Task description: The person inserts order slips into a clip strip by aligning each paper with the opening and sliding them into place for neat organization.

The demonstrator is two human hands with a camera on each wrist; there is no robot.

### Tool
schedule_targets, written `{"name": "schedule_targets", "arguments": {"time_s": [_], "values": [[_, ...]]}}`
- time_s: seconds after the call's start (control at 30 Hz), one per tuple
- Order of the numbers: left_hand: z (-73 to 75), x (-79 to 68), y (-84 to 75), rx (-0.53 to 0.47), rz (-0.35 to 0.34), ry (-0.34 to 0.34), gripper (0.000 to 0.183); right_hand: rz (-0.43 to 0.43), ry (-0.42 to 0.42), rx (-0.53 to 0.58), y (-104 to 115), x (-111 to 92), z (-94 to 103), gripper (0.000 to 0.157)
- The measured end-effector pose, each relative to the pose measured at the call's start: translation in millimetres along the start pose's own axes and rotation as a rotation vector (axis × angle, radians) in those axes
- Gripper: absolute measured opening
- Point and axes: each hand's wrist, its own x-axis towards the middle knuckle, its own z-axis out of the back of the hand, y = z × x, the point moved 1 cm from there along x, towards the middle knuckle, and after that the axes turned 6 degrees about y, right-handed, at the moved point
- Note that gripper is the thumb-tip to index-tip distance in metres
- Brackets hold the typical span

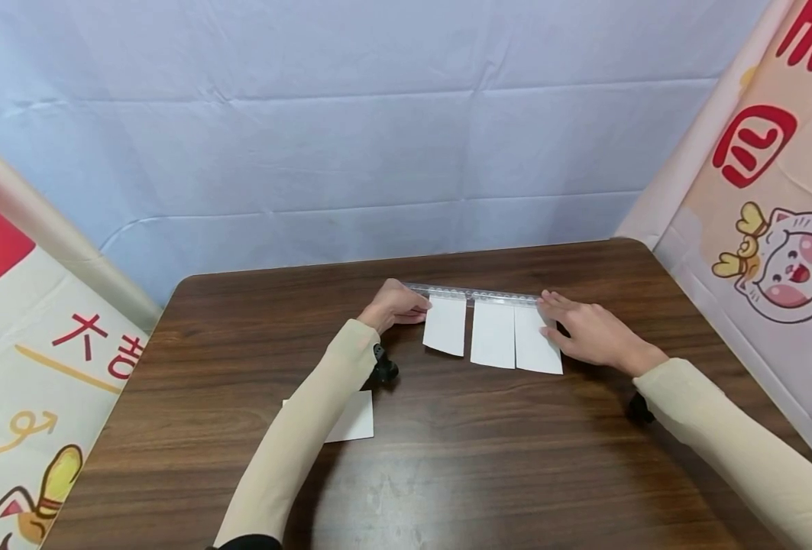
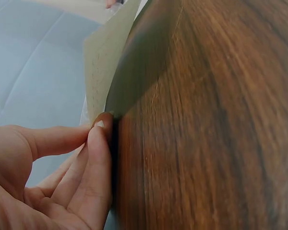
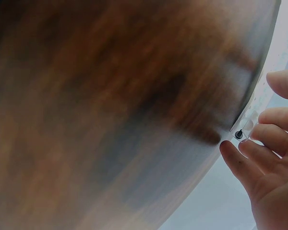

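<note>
A clear plastic ruler point(image 1: 470, 294) lies along the upper edges of three white paper cards, the left card point(image 1: 444, 325), the middle card point(image 1: 493, 334) and the right card point(image 1: 536, 340). At the ruler's left end my left hand point(image 1: 396, 303) pinches it by the left card's upper corner. The left wrist view shows thumb and fingertips meeting at the edge of the raised card point(image 2: 105, 57). My right hand point(image 1: 591, 332) rests its fingers on the ruler's right end, with the thumb apart over the right card. In the right wrist view, the fingertips touch the ruler's end point(image 3: 242, 132).
Another white card point(image 1: 354, 418) lies on the brown wooden table point(image 1: 447, 458), partly hidden under the left forearm. A pale cloth point(image 1: 378, 153) hangs behind the table. Printed banners stand at the left point(image 1: 48, 336) and right point(image 1: 756, 252).
</note>
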Motion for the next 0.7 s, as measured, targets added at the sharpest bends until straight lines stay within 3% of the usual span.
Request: {"name": "schedule_targets", "arguments": {"time_s": [0.7], "values": [[-9.6,-3.6,-1.8,0.055,-0.027,0.013,0.017,0.003,-0.003,0.001,0.5,-1.1,-0.2,0.057]]}}
